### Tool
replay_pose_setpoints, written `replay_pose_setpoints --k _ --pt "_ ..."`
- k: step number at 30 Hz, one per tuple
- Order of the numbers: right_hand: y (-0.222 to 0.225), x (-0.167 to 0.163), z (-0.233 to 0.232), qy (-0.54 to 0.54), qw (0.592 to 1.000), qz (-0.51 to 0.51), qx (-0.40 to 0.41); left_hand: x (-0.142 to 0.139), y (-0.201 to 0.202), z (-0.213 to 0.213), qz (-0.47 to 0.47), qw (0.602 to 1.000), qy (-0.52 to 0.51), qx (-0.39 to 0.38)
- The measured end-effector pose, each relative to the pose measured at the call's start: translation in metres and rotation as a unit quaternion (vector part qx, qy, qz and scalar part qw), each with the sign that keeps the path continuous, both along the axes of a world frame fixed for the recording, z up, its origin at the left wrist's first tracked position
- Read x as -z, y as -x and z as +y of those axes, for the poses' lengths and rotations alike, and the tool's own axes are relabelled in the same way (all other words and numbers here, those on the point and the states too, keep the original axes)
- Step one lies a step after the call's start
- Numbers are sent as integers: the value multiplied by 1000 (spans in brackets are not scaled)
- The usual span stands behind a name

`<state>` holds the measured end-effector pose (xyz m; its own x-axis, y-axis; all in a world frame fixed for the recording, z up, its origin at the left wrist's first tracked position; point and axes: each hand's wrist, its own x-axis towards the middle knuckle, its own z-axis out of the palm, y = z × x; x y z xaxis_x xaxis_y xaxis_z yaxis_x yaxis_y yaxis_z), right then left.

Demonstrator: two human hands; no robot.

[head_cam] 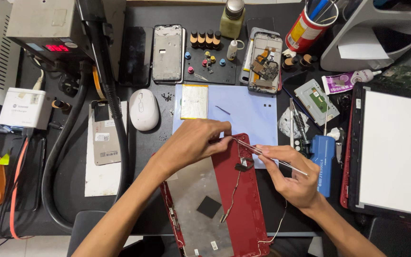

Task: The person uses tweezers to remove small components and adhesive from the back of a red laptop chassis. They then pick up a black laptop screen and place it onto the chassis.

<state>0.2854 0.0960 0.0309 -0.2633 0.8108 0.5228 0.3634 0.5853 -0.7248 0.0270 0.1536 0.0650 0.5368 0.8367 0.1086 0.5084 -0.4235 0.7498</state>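
Note:
A red laptop lid shell (243, 200) lies open side up in front of me, with a silver inner panel (193, 200) and thin wires running down it. My left hand (191, 143) rests on the shell's top edge, fingers pinched at the upper rim. My right hand (288, 173) holds metal tweezers (262, 152) whose tips point left toward the left hand's fingers, above a small dark part (243, 165) on the shell.
A light blue mat (248, 114) holds a flat silver battery (194, 101). A white mouse (143, 109), opened phones (264, 62), a red cup of tools (304, 29), a blue tool (323, 164), a laptop screen panel (390, 150) at right and a hot-air station with black hose (63, 28) surround it.

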Motion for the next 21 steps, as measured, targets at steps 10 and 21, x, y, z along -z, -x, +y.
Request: replay_pose_setpoints --k 10,21 --pt "-2 2 0 5 1000 -13 8 8 2 7 -56 984 170 -11" --pt "-3 3 0 4 1000 -12 9 11 2 3 -40 997 65 16"
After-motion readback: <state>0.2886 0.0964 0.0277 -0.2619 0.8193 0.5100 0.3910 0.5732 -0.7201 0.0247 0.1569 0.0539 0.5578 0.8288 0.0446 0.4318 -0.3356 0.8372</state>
